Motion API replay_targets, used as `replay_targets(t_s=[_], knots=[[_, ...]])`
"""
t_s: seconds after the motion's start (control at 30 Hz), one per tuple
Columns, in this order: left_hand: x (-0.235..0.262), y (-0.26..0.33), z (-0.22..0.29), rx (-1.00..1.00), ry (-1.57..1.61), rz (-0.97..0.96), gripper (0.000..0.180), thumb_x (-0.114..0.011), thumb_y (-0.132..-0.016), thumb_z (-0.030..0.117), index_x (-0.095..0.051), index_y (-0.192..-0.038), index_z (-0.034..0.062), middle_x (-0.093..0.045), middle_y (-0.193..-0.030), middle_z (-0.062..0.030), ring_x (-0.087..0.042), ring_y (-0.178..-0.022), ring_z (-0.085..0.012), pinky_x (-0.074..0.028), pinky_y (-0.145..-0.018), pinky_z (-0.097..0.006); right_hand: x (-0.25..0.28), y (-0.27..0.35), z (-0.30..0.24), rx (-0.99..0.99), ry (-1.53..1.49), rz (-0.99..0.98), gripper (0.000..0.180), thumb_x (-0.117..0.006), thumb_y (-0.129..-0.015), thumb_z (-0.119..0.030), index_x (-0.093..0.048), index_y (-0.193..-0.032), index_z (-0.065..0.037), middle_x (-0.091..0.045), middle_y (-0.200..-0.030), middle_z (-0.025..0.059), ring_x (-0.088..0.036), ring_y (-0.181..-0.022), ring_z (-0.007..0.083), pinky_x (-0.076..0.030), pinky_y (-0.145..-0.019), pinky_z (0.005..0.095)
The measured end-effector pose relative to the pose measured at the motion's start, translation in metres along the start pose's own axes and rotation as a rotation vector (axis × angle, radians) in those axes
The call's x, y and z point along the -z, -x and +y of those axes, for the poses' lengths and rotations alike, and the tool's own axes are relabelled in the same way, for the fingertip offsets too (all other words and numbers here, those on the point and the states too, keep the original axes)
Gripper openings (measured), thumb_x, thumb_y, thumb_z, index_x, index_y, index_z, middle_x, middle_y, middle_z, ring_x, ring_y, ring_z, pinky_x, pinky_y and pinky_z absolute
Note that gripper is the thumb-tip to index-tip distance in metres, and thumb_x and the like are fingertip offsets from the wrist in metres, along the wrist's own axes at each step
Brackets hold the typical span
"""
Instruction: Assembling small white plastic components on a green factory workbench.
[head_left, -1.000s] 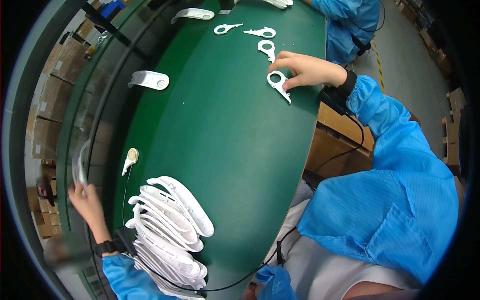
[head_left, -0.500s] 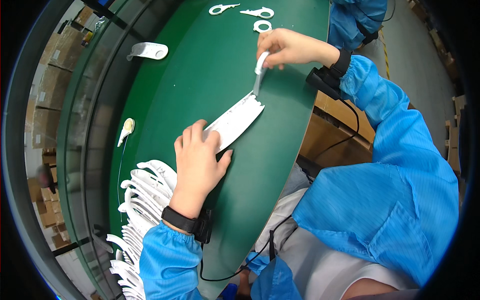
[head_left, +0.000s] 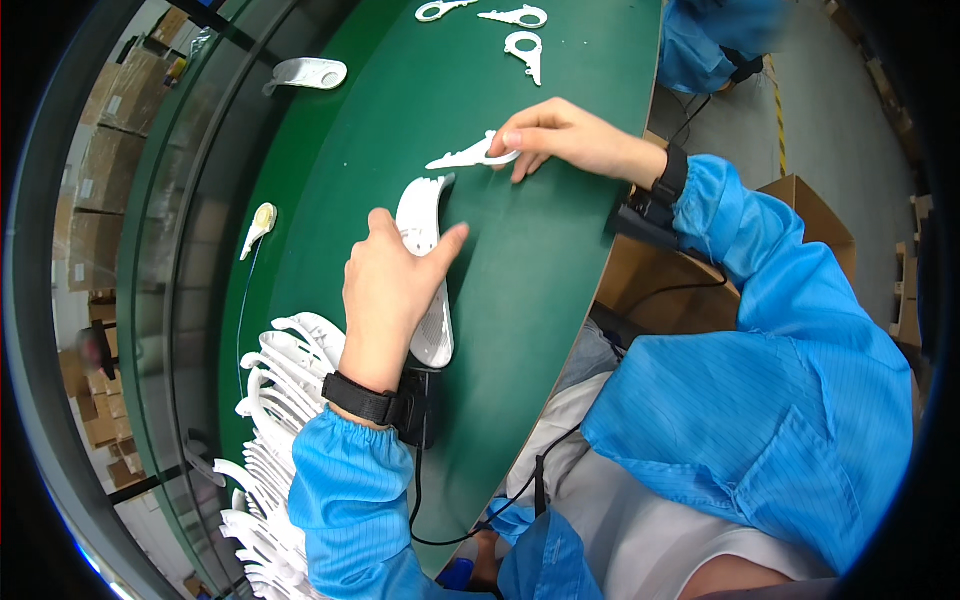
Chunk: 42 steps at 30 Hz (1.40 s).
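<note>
On the green tabletop, a long, curved white plastic shell (head_left: 432,330) lies under my left hand (head_left: 388,285). My thumb is on its right side and my fingers are on its left, partly hidden. Farther off, my right hand (head_left: 545,140) pinches a flat white plastic part (head_left: 465,155) by its rounded end. Its pointed tail aims left, just above the far end of the shell, with a small gap between them. Straps with small black devices circle both wrists.
Ring-ended white parts (head_left: 523,55) lie at the far end. Left are another shell (head_left: 310,73) and a small part with a yellow centre (head_left: 260,225) and a thin cord. Stacked shells (head_left: 285,430) line the near left. A cardboard box (head_left: 815,215) stands right; another person's blue sleeve (head_left: 705,45) shows beyond.
The shell under my left hand has turned more upright, pointing away from me. My right hand has come nearer; one ring-ended part now lies fully visible at the far end, and another is in my fingers.
</note>
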<state>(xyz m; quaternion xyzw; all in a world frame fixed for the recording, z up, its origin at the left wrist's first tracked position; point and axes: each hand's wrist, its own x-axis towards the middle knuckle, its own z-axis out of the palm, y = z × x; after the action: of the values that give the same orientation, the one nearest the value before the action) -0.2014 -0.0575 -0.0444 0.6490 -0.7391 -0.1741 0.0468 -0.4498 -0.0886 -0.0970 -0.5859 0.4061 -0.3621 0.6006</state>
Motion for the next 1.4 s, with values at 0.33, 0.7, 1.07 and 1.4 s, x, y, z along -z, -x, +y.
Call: replay_targets(t_s=[0.33, 0.7, 1.07, 1.4], knots=[[0.042, 0.026, -0.032, -0.893, -0.682, 0.228, 0.046, -0.059, -0.074, 0.003, -0.056, -0.118, 0.0201, -0.055, -0.121, -0.0128, -0.053, -0.111, -0.0304, -0.045, -0.087, -0.041, -0.044, 0.002, 0.021, 0.052, -0.205, 0.159, 0.023, -0.062, -0.091, -0.023, -0.063, -0.099, -0.002, -0.065, -0.098, 0.0064, -0.064, -0.081, 0.0128, -0.052, -0.070, 0.0244], [0.033, 0.057, -0.040, -0.756, -0.617, -0.051, 0.034, -0.075, -0.055, 0.020, -0.060, -0.081, 0.0041, -0.063, -0.086, -0.0107, -0.060, -0.087, -0.0267, -0.041, -0.098, -0.045, -0.062, 0.030, 0.003, 0.104, -0.326, 0.310, 0.029, -0.066, -0.088, -0.018, -0.058, -0.110, 0.000, -0.064, -0.092, 0.0072, -0.063, -0.072, 0.0111, -0.053, -0.065, 0.0236], [0.025, 0.085, -0.065, -0.326, -0.374, -0.203, 0.060, -0.076, -0.063, 0.024, -0.050, -0.113, 0.0032, -0.062, -0.105, -0.0186, -0.060, -0.101, -0.0328, -0.046, -0.085, -0.043, -0.118, 0.040, -0.004, -0.047, -0.047, -0.087, 0.019, -0.067, -0.087, -0.014, -0.063, -0.095, 0.004, -0.067, -0.075, 0.0073, -0.062, -0.058, 0.0084, -0.049, -0.050, 0.0197], [0.004, 0.084, -0.089, -0.414, 0.329, -0.134, 0.022, -0.071, -0.074, 0.021, -0.063, -0.082, 0.0026, -0.058, -0.102, -0.0106, -0.058, -0.097, -0.0265, -0.043, -0.087, -0.037, -0.155, 0.038, 0.004, -0.003, 0.131, -0.119, 0.018, -0.070, -0.084, -0.016, -0.066, -0.089, 0.001, -0.065, -0.068, 0.0023, -0.052, -0.052, 0.0039, -0.041, -0.046, 0.0196]])
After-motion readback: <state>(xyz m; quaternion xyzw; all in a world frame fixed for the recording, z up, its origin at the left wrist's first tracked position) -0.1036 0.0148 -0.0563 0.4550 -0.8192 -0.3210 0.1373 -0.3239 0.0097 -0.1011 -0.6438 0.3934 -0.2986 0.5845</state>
